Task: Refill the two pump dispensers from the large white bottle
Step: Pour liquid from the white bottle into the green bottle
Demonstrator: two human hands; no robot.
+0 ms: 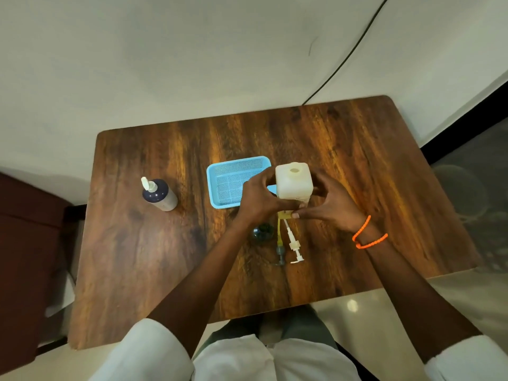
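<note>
Sleeves: rolled white fabric sleeves (154, 350) at the near edge, forearms reaching out over the table.
Table: dark brown wood-grain tabletop with rounded corners (137, 257), set against a pale wall.
Pump heads: a white plastic pump head with its dip tube (293, 244) lies flat on the wood near the person; just left of it lies a second pump with a yellowish tube and dark collar (279, 247).
Open dispenser: a small dark greenish round bottle (262, 232), seen from above, stands left of the two pumps, under the left forearm.
Wrist band: orange beaded bracelet (368, 235) on the right wrist.
Left hand: left hand (258, 199) curls its fingers round the left side of the big bottle.
Right hand: right hand (334, 202) wraps the right side, thumb tip pressed near the base.
Large bottle: large white square plastic bottle (294, 182), upright, cap off, mouth open, gripped between both hands just beyond the pumps; whether it touches the table cannot be told.
Tray: light blue perforated plastic tray (233, 177) behind the left hand.
Second dispenser: dark navy pump bottle with white nozzle (159, 195), well apart on the left, pump fitted.
</note>
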